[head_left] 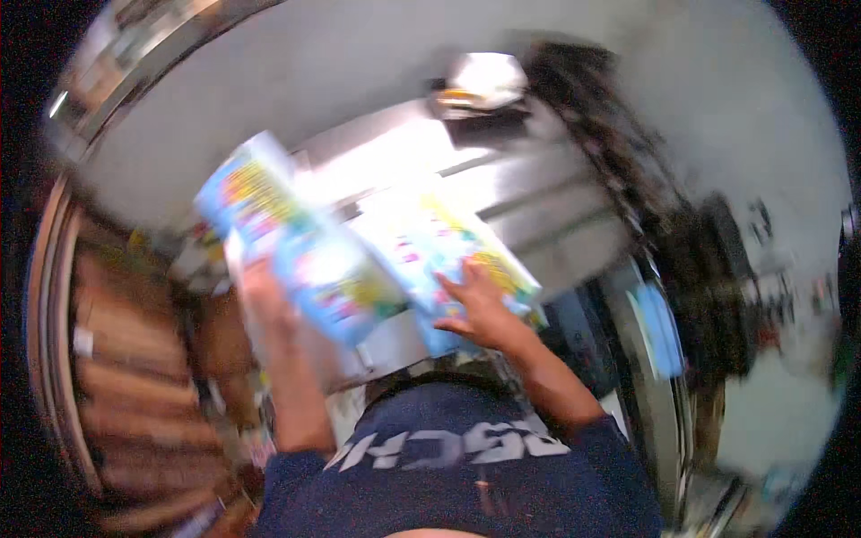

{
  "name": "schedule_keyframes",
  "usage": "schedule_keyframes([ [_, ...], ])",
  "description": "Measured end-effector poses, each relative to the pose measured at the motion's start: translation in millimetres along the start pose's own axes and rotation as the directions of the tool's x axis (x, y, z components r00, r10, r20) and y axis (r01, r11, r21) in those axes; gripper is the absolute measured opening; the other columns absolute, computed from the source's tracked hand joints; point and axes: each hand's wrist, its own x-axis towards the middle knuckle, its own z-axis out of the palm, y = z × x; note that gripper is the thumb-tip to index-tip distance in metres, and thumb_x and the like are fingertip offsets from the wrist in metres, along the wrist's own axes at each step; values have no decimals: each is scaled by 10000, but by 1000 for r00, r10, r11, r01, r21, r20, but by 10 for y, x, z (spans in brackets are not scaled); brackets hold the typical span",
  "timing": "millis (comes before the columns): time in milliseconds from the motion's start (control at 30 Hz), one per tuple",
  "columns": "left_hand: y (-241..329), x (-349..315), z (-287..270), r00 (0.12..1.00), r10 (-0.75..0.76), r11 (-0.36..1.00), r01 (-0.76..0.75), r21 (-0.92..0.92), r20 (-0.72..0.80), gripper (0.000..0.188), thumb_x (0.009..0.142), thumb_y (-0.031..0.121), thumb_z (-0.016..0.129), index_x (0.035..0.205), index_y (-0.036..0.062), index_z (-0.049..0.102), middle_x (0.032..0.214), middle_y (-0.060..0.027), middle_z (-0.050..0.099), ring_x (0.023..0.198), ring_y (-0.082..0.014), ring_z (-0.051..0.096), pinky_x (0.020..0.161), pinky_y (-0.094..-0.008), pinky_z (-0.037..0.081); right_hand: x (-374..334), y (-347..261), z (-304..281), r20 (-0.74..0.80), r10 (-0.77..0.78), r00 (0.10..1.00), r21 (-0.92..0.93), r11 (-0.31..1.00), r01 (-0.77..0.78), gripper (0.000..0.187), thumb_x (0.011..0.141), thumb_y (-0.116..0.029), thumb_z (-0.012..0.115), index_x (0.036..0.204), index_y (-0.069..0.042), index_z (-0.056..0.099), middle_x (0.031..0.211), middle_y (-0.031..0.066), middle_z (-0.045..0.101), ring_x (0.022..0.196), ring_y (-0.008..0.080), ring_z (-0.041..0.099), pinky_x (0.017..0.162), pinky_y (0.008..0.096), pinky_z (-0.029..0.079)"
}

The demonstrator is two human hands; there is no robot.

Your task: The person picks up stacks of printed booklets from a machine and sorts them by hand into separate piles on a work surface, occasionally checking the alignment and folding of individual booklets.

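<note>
Blue box (300, 247), centre-left of frame, is gripped from below by the left hand (265, 296). Right hand (480, 309) lies flat, fingers spread, on a second box (448, 242) at centre.

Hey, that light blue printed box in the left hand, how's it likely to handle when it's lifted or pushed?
The light blue box probably stays stiff: its edges look straight though the left hand grips only one end. It seems light for its size, held up one-handed. Its printed faces look smooth, so possibly slippery; blur hides detail.

two flat blue-and-yellow packages: one (296, 247) held left, another (448, 247) right.
</note>
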Motion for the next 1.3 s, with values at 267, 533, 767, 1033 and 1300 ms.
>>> schedule_keyframes([
  [267,-64,-11,-446,960,-164,653,279,-704,228,394,960,194,499,1289,-14,439,1239,-155,524,1128,-258,531,971,-398,446,-1660,1542,-435,-709,704,45,480,529,-700,458,800,-279,709,1120,8,550,1098,201,578,1001,375,567,867,441,451],
  [533,-86,414,-601,990,-134,839,134,-528,39,454,970,207,485,1365,10,382,1328,-160,472,1174,-279,498,1007,-427,406,-4257,3501,160,-315,632,-708,869,-107,-482,719,869,-422,625,1387,-3,355,1290,224,514,1147,365,533,942,496,465],
  [767,615,199,-329,959,75,880,65,-471,272,496,972,309,477,1345,-5,389,1288,-170,474,1172,-258,481,1004,-420,391,-4107,3764,319,-416,504,-757,735,-303,-606,889,758,-619,653,1340,10,416,1259,326,481,1158,448,497,922,542,445],
  [1033,419,9,-268,878,347,936,-348,-59,328,708,965,532,371,1391,-33,381,1467,-210,239,1288,-356,376,1087,-456,301,-4339,3888,343,-543,496,-677,674,-223,-704,840,780,-570,651,1336,18,427,1295,302,419,1159,420,470,927,547,443],
  [1300,1027,-365,185,959,51,916,65,-395,277,388,965,317,536,1200,8,525,1141,-91,581,1008,-178,546,893,-331,425,-4114,3772,509,-522,654,-548,718,-10,-696,760,814,-374,707,1360,33,369,1372,253,350,1191,382,447,955,512,453],
])
